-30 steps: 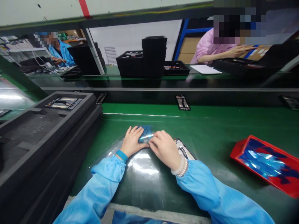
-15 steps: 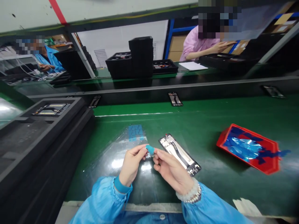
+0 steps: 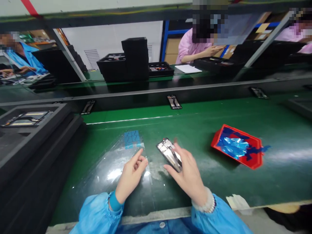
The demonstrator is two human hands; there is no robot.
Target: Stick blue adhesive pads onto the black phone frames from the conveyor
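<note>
An opened phone lies slanted on the green bench, its circuit board and inner parts showing. My right hand spreads over the phone's lower right part and hides it. Its thumb is near the phone's lower left edge, with the fingers apart; whether it touches the phone I cannot tell. To the left, my left hand is above a clear plastic sheet. Its index finger points forward, the other fingers are bent, and nothing shows in it. Just beyond that fingertip is a patch of blue stickers on the sheet.
A red bin with blue film scraps stands on the right. Stacked black foam trays fill the left, the top one holding a phone part. More opened phones, one at the middle, lie along the back ledge. Co-workers sit beyond it.
My hands have moved apart; the small blue piece they held between them is out of sight. My right hand has opened over the phone. The view has shifted to the right.
</note>
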